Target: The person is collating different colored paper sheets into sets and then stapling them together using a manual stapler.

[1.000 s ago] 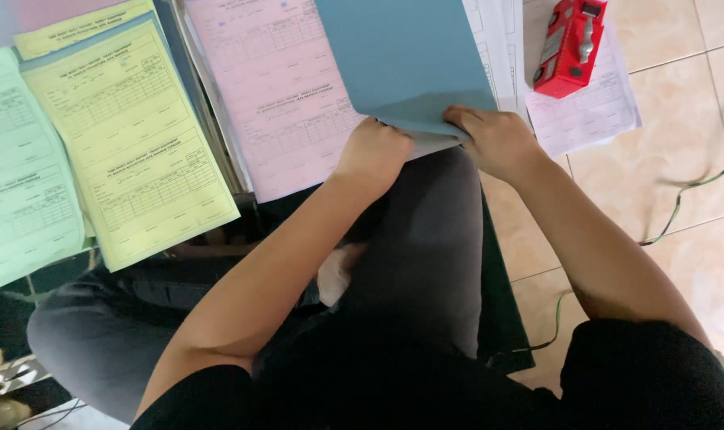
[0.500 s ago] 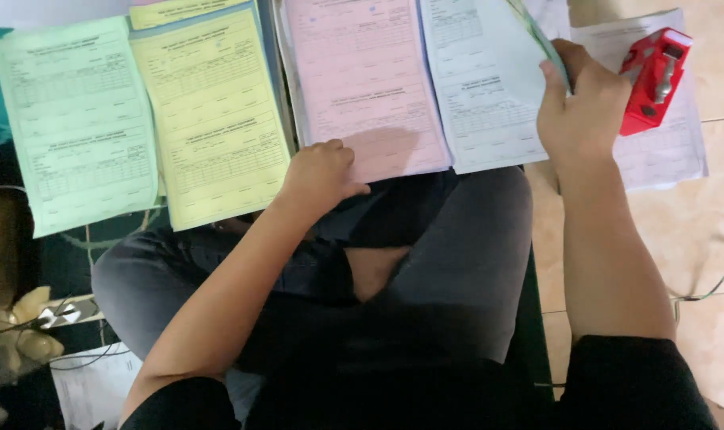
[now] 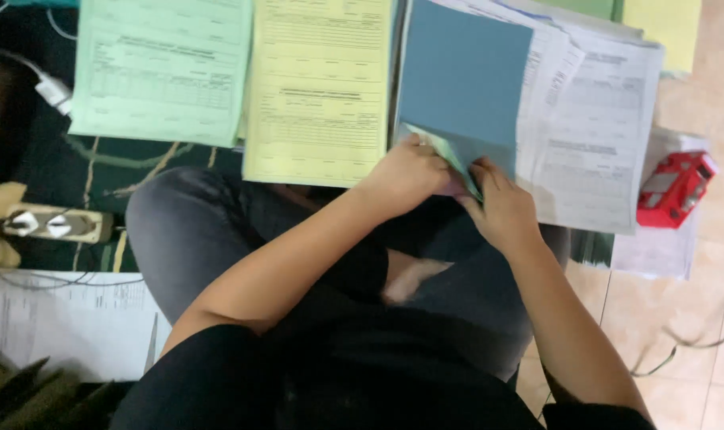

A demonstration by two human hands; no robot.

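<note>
A plain blue-grey sheet (image 3: 463, 87) lies face down at the far middle of the scene, its blank back up, covering the left part of a white stack and sitting just right of the yellow forms. Its near edge is lifted and curled up, pinched at the near left corner, and under that raised corner the edge of a pale green sheet (image 3: 440, 151) shows, with a sliver of pink paper (image 3: 455, 189) beneath.

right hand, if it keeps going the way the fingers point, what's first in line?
The right hand points up and slightly left, already pinching the blue sheet near its lower edge. Straight on, it would likely just slide further up that sheet; depth is unclear.
</note>
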